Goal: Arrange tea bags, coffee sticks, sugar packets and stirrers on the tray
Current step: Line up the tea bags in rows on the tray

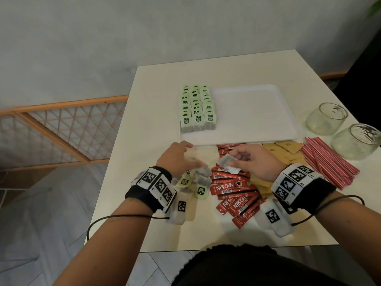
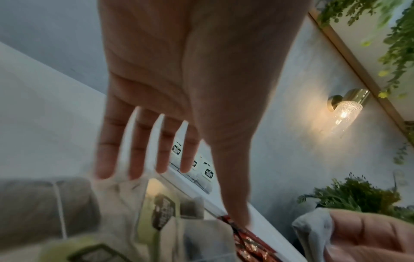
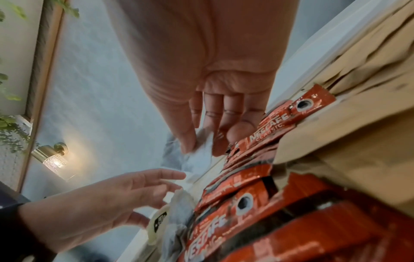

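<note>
One tea bag (image 1: 228, 164) sat pinched in the right hand (image 1: 254, 162), its tag hidden, just near of the tray (image 1: 257, 139) edge. Loose tea bags (image 1: 198, 182) beneath the spread-fingered, empty left hand (image 1: 177, 159) were blurred. Three rows of tea bags (image 1: 195, 108) filled the tray's left end.

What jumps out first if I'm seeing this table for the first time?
Three tidy rows of green-tagged tea bags fill the left end of the white tray. Nearer, a heap of red coffee sticks lies between the hands; the right hand pinches one tea bag, while the left hand hovers open.
</note>
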{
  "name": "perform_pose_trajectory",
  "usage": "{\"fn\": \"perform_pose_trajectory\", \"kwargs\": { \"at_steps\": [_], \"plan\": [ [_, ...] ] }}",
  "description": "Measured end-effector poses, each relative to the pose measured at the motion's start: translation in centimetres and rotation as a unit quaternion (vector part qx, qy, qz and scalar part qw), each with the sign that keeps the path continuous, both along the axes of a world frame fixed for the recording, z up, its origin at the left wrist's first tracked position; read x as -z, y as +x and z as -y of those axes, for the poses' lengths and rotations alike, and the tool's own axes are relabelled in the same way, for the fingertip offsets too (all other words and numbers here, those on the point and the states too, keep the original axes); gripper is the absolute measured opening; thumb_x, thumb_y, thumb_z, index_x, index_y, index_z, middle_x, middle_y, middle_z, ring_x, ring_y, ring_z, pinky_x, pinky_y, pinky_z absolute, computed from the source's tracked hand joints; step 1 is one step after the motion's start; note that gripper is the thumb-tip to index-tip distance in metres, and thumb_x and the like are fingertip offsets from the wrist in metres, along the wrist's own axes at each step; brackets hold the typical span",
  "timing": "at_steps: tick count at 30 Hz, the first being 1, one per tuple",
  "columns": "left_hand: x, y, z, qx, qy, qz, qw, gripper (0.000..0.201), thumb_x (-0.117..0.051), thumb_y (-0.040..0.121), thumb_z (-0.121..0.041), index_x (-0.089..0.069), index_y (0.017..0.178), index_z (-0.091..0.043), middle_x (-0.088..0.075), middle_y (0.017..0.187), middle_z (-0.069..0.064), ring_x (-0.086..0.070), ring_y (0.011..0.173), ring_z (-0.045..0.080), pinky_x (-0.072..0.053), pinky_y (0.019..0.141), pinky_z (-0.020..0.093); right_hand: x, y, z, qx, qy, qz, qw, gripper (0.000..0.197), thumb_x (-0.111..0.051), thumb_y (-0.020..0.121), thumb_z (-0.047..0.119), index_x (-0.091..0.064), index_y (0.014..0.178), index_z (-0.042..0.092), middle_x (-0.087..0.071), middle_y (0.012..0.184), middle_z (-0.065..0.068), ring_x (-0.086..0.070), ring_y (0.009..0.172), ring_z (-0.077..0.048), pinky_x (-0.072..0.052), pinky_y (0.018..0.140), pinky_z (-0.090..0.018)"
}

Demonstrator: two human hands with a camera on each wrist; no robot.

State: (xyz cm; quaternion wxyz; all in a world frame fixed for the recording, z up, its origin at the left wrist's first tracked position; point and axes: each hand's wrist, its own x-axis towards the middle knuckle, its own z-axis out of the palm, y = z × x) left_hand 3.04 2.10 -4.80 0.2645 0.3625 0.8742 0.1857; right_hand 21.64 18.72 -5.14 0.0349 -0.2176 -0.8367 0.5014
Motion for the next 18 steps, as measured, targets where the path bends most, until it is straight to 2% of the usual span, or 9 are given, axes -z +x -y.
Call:
{"fn": "perform_pose_trajectory", "kwargs": {
  "at_steps": [2,3,6,8,10,12,15,18],
  "plan": [
    [0.5,0.2,-0.1,0.024,-0.071,-0.017,0.997,0.091,-0.081,0.063,-0.061,-0.044,0.138,-0.027,-0.045,0.129,-0.001,-0.054,0.115,0.020,-0.048,0.097,0.039,0.0,-0.3,0.0,-0.001,-0.002,0.003,1.000,0.008,-0.072,0.085,0.020,-0.071,0.093,0.021,-0.070,0.085,-0.007,-0.065,0.076,-0.019,-0.056,0.075,-0.035],
    [0.8,0.4,-0.2,0.025,-0.080,-0.023,0.996,0.091,-0.083,0.062,-0.059,-0.044,0.138,-0.027,-0.046,0.129,0.000,-0.054,0.115,0.021,-0.048,0.098,0.040,0.1,-0.5,-0.1,0.002,-0.002,0.005,1.000,0.008,-0.072,0.085,0.022,-0.071,0.093,0.024,-0.069,0.085,-0.009,-0.066,0.076,-0.023,-0.056,0.075,-0.037],
    [1.4,0.7,-0.7,-0.003,-0.048,0.009,0.999,0.067,-0.084,0.069,-0.045,-0.053,0.125,-0.024,-0.059,0.115,-0.001,-0.058,0.103,0.018,-0.050,0.089,0.035,0.1,-0.7,-0.1,0.013,0.005,0.015,1.000,0.008,-0.073,0.084,0.026,-0.071,0.089,0.032,-0.065,0.081,-0.007,-0.066,0.081,-0.025,-0.057,0.077,-0.040],
    [1.5,0.8,-0.9,0.002,-0.043,0.008,0.999,0.051,-0.081,0.073,-0.043,-0.059,0.112,-0.021,-0.061,0.107,-0.001,-0.058,0.095,0.017,-0.048,0.080,0.030,0.0,-0.8,-0.2,0.017,0.003,0.024,1.000,0.010,-0.072,0.085,0.024,-0.071,0.090,0.033,-0.062,0.077,-0.002,-0.065,0.074,-0.023,-0.057,0.067,-0.036],
    [1.4,1.0,-1.2,0.025,-0.051,-0.020,0.998,0.043,-0.079,0.075,-0.046,-0.059,0.103,-0.020,-0.056,0.104,0.002,-0.054,0.096,0.020,-0.045,0.078,0.030,-0.2,-0.7,-0.3,0.012,-0.008,0.033,0.999,0.016,-0.070,0.087,0.018,-0.069,0.097,0.031,-0.061,0.075,-0.001,-0.060,0.060,-0.018,-0.051,0.053,-0.030],
    [1.3,1.2,-1.3,0.024,-0.033,-0.016,0.999,0.034,-0.077,0.077,-0.042,-0.056,0.094,-0.022,-0.055,0.102,0.001,-0.054,0.098,0.020,-0.045,0.079,0.029,-0.1,-0.6,-0.4,0.013,-0.018,0.038,0.999,0.022,-0.070,0.086,0.013,-0.065,0.100,0.029,-0.063,0.073,-0.002,-0.059,0.055,-0.020,-0.050,0.049,-0.031],
    [1.0,1.5,-1.2,-0.013,0.045,0.035,0.998,0.022,-0.073,0.081,-0.027,-0.055,0.092,-0.018,-0.061,0.093,-0.005,-0.058,0.089,0.014,-0.042,0.066,0.022,-0.1,-0.5,-0.5,0.025,-0.040,0.037,0.998,0.018,-0.072,0.085,0.011,-0.059,0.091,0.022,-0.065,0.067,0.000,-0.059,0.050,-0.021,-0.051,0.048,-0.032],
    [0.6,1.5,-1.1,-0.028,0.107,0.042,0.993,0.023,-0.074,0.082,-0.025,-0.054,0.092,-0.020,-0.064,0.088,-0.006,-0.059,0.078,0.008,-0.037,0.059,0.015,-0.6,-0.5,-0.5,0.023,-0.067,0.037,0.997,0.008,-0.072,0.085,0.009,-0.065,0.087,0.013,-0.063,0.061,0.003,-0.058,0.045,-0.014,-0.051,0.048,-0.028]
  ]
}}
